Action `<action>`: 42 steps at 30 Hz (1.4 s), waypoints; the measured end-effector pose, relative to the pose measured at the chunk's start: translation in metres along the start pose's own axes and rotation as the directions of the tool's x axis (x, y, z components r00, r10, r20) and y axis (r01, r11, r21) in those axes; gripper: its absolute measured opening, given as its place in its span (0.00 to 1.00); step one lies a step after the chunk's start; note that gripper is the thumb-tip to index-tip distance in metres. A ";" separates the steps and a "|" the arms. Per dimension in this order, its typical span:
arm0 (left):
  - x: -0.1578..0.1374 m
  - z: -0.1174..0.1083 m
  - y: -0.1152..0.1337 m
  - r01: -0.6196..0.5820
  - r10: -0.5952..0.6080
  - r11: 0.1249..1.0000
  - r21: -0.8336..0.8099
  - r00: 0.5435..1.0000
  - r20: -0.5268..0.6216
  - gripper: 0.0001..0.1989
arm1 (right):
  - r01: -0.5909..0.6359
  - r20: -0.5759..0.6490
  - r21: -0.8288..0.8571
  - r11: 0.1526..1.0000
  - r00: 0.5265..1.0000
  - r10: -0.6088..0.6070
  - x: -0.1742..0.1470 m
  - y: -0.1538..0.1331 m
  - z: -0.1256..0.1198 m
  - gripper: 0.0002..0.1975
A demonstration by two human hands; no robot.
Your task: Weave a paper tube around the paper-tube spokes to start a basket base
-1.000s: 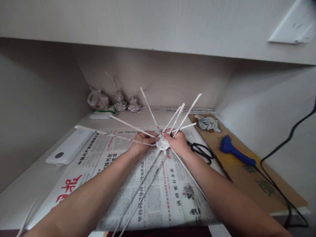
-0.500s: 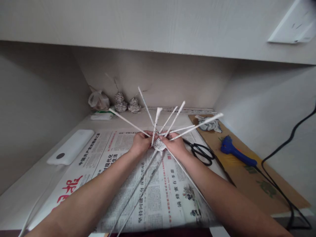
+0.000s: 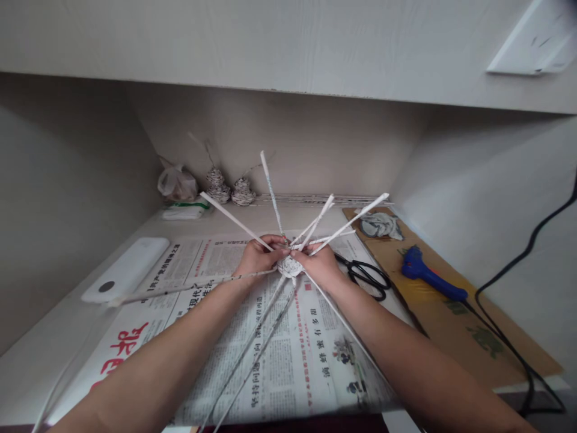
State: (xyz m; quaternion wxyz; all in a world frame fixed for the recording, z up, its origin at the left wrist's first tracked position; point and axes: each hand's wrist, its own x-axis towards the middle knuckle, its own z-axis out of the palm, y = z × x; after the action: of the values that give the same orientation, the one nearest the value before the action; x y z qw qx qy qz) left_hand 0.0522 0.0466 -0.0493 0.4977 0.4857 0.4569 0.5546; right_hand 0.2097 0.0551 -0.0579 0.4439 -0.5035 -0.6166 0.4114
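A small round piece woven from rolled paper strips (image 3: 291, 267) is held between my two hands above a spread newspaper (image 3: 234, 337). Long paper sticks radiate from it, several upward and outward and others down toward me. My left hand (image 3: 259, 257) is closed on its left side, thumb on top near the rim. One paper stick (image 3: 180, 288) runs out to the left, across my left wrist. On the other side, my right hand (image 3: 321, 262) pinches the piece with its thumb at the edge. The fingertips beneath are partly hidden.
Black scissors (image 3: 369, 278) lie right of my right hand. Beyond, a cardboard sheet (image 3: 433, 325) bears a blue glue gun (image 3: 433, 276) and a crumpled cloth (image 3: 381, 225). A white device (image 3: 126, 269) lies left. Two woven gourds (image 3: 218, 185) and paper sticks (image 3: 324, 199) line the back.
The paper stick that stood upright in front of my left hand now lies out to the left across the wrist. Both hands keep their hold on the woven piece.
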 end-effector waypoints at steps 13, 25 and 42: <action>-0.005 0.004 0.000 0.065 -0.065 0.998 -0.002 0.994 -0.091 0.16 | -0.048 -0.095 0.076 0.996 0.994 0.055 -0.007 -0.006 0.010 0.08; -0.006 0.006 -0.002 0.073 -0.074 0.997 -0.021 0.996 -0.054 0.15 | -0.112 -0.114 0.042 0.993 0.987 0.116 -0.013 -0.018 0.009 0.04; -0.005 0.007 -0.002 0.093 -0.097 0.995 -0.044 0.991 -0.087 0.18 | -0.163 -0.102 0.012 0.987 0.981 0.163 -0.015 -0.022 0.008 0.11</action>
State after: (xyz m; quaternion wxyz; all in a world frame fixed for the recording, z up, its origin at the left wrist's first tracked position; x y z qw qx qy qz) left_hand 0.0596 0.0424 -0.0506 0.5121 0.4283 0.4902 0.5603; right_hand 0.1975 0.0366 -0.0406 0.4408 -0.5720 -0.5488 0.4211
